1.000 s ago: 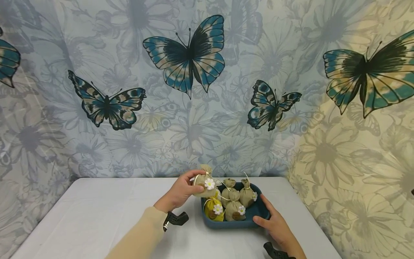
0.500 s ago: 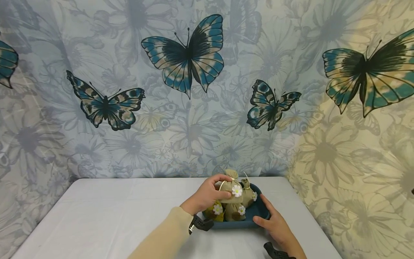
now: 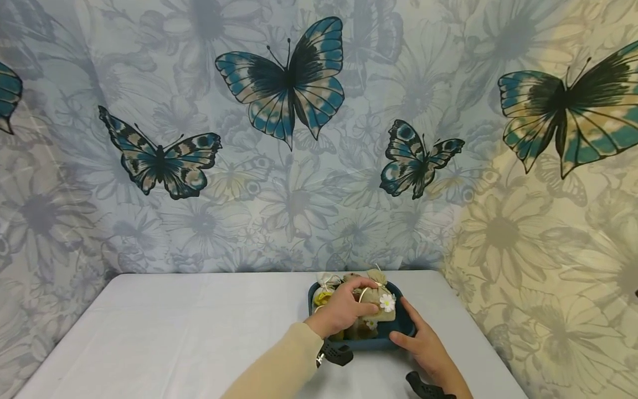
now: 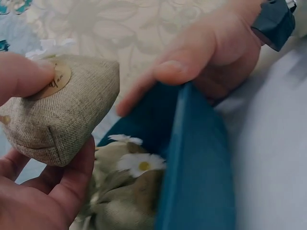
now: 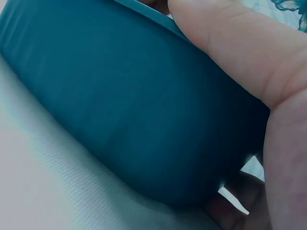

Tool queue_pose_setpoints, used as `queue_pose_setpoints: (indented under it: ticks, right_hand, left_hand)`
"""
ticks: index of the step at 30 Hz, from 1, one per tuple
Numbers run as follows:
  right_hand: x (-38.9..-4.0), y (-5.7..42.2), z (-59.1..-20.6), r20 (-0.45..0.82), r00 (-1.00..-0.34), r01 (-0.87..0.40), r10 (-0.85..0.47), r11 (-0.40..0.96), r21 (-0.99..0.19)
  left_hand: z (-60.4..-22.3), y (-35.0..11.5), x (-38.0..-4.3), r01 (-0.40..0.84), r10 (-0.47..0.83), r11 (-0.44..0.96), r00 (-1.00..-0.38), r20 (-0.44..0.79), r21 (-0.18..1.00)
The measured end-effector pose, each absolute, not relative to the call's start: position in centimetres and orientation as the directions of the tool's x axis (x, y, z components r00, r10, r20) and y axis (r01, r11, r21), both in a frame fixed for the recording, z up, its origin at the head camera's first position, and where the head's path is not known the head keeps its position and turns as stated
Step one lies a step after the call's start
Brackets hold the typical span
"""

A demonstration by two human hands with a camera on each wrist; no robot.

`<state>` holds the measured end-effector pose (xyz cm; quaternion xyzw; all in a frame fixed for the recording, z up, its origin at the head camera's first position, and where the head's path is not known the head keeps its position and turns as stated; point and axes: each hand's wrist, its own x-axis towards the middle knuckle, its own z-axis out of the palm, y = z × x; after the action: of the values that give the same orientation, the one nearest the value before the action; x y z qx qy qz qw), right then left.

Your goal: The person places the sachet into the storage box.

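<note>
In the head view, a beige drawstring sachet [image 3: 381,311] with a white daisy is pinched by my left hand [image 3: 344,307] over the right part of a blue bin [image 3: 366,344]. The left wrist view shows the sachet [image 4: 81,115] from its base end, thumb on its round tan label, fingers beneath, above the bin's rim. My right hand [image 3: 423,342] grips the bin's right end. In the right wrist view, its thumb [image 5: 230,52] lies over the rim and fingers reach round the lower corner. Inside are a yellow sachet [image 3: 323,298], a whitish one [image 3: 328,280] and beige ones [image 4: 120,206], partly hidden by my left hand.
The bin stands near the back of a table with a white cloth [image 3: 189,332]. Behind it hangs a fabric backdrop [image 3: 299,205] printed with butterflies and flowers. Black devices [image 3: 339,353] are strapped to both wrists.
My left hand has carried the beige sachet rightward, from over the bin's left end across the other sachets to its right part, and lower. The right hand stays at the bin's right end.
</note>
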<state>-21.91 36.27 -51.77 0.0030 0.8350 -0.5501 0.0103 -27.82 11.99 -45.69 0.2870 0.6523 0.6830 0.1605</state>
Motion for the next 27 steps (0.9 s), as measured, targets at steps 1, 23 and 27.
queue_pose_setpoints:
  ticks: [1,23,27]
  right_hand:
    - [-21.9,36.3,-51.8,-0.019,-1.000,0.015,-0.007,0.391,-0.920]
    - [-21.9,36.2,-52.0,-0.001,-1.000,0.005,0.010,0.358,-0.934]
    - [-21.8,36.2,-52.0,0.003,-1.000,-0.001,0.004,0.370,-0.929]
  left_hand:
    - [-45.7,12.2,-27.8,0.162,0.590,-0.087,-0.786,0.182,0.983]
    - [-46.2,15.2,-28.1,0.235,0.543,0.060,-0.823,0.166,0.970]
    - [-46.3,15.3,-28.2,0.227,0.558,0.037,-0.813,0.168,0.973]
